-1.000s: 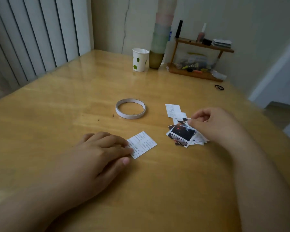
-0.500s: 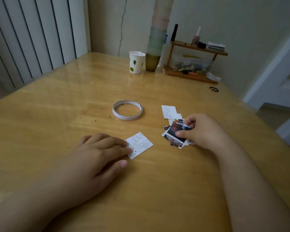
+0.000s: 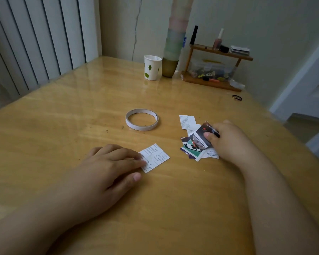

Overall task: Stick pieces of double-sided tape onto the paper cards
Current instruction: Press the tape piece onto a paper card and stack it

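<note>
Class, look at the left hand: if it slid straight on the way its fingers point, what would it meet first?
The left hand already rests its fingertips on the white printed card. Past that, the card pile under the right hand probably comes next; the tape ring seems off that line.

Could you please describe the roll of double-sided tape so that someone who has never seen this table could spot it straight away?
Look at the middle of the wooden table, beyond both hands. The tape roll lies flat there, left of the heap of picture cards. It is the only ring: a thin white hoop, nearly used up, with bare tabletop showing through it.
</note>
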